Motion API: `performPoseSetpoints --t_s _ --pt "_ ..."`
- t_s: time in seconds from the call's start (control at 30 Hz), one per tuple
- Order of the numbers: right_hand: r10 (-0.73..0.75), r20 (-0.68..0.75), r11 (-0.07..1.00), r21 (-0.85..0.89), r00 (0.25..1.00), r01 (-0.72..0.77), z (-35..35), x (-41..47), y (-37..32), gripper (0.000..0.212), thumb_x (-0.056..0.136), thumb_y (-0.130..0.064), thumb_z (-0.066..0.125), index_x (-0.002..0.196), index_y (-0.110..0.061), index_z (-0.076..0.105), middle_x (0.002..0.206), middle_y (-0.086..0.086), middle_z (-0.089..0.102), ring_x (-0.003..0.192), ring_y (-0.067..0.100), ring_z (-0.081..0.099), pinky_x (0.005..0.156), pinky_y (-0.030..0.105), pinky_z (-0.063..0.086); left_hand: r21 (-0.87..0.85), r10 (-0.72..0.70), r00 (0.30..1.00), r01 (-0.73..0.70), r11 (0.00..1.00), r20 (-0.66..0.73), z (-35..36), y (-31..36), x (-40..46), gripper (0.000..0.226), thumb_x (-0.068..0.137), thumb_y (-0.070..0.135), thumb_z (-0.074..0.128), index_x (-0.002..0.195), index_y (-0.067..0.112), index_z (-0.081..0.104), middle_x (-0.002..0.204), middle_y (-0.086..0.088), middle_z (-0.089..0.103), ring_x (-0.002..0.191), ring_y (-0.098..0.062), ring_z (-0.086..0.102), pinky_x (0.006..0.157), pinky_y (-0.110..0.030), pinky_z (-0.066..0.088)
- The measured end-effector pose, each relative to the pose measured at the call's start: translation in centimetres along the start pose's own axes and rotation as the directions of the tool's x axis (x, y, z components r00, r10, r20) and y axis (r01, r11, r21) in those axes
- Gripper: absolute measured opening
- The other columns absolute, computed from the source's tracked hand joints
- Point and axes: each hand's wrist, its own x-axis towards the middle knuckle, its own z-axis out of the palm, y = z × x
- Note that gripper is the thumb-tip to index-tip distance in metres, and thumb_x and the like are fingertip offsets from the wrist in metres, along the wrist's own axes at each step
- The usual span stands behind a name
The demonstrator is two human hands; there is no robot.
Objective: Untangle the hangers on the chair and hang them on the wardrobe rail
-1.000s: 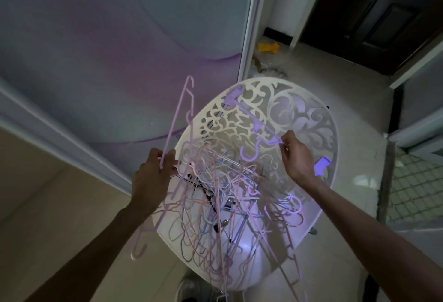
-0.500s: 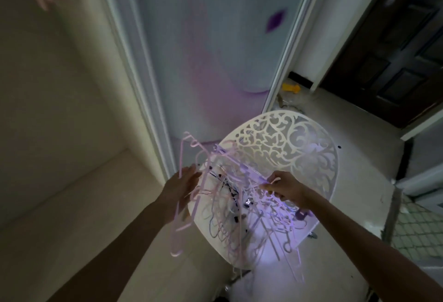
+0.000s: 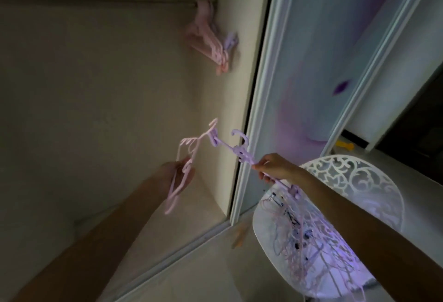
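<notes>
Before the open wardrobe, left hand (image 3: 178, 174) fingers curled round a pale pink plastic hanger (image 3: 184, 165), right hand (image 3: 275, 168) pinching a lilac plastic hanger (image 3: 236, 150), tangled hanger pile (image 3: 304, 232) on white fretwork chair (image 3: 354, 177), pink hangers (image 3: 208, 37) bunched on dim rail (image 3: 96, 2), sliding door frame (image 3: 257, 109) between.

- Sliding door (image 3: 318, 66) — pale blue-grey with a purple swirl and one dark purple mark, framed in white mouldings, standing just right of the opening.
- Beige wall (image 3: 84, 81) fills the left, dim and blurred.
- Tiled floor (image 3: 196, 275) lies pale at the bottom, with the door track running across it at a slant.
- Yellow item (image 3: 344, 145) lies on the floor at the foot of the door; too small to tell what it is.
- Dark doorway (image 3: 417, 138) — far right, almost black.
</notes>
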Motion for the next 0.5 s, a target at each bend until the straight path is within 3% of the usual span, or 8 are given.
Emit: performPoseSetpoints --t_s 0.17,0.27,0.33,0.43,0.5 --pt "-0.121 -0.018 0.988 -0.099 0.993 0.118 1.0 1.6 -10.4 0.031 0.095 -0.019 0.053 0.067 -0.006 0.052 0.057 0.010 0.055 0.029 0.006 0.045 0.035 0.015 0.039 -0.188 0.155 0.979 -0.179 0.966 -0.135 -3.1 7.4 -1.5 0.053 0.100 0.014 0.034 0.049 0.007 0.044 0.028 0.001 0.041 0.022 -0.009 0.043 0.033 -0.014 0.044" --pt "-0.192 -0.033 0.947 -0.267 0.981 0.177 1.3 3.9 -15.4 0.038 0.095 -0.024 0.050 0.060 -0.009 0.053 0.057 0.007 0.059 0.032 0.009 0.048 0.038 0.016 0.040 -0.283 0.207 0.969 -0.239 0.929 -0.136 -4.1 11.0 -2.1 0.042 0.100 0.015 0.037 0.058 0.014 0.035 0.025 0.004 0.032 0.020 -0.004 0.035 0.037 -0.016 0.049" --pt "-0.245 -0.033 0.896 -0.389 0.969 0.214 1.0 6.1 -19.1 0.041 0.094 -0.029 0.049 0.059 -0.010 0.057 0.061 0.009 0.064 0.036 0.011 0.051 0.047 0.019 0.046 -0.312 0.254 0.957 -0.285 0.906 -0.137 -4.5 14.3 -2.1 0.041 0.101 0.014 0.035 0.060 0.016 0.032 0.025 0.005 0.029 0.019 -0.004 0.033 0.038 -0.018 0.051" --pt "-0.301 -0.079 0.838 -0.498 0.950 0.224 0.1 8.8 -23.1 0.036 0.094 -0.033 0.047 0.065 -0.014 0.056 0.060 0.003 0.063 0.051 0.018 0.059 0.071 0.033 0.053 -0.284 0.326 0.930 -0.363 0.887 -0.171 -5.3 17.5 -1.2 0.035 0.099 0.005 0.025 0.072 0.014 0.046 0.027 0.005 0.030 0.019 -0.003 0.031 0.039 -0.019 0.051" --pt "-0.341 -0.113 0.785 -0.580 0.933 0.217 -1.0 10.0 -25.8 0.036 0.095 -0.032 0.045 0.063 -0.017 0.051 0.059 0.001 0.060 0.068 0.024 0.063 0.077 0.032 0.051 -0.200 0.363 0.910 -0.401 0.894 -0.199 -5.2 19.6 -0.8 0.035 0.096 0.000 0.022 0.082 0.014 0.051 0.027 0.002 0.033 0.020 -0.002 0.032 0.039 -0.019 0.051"
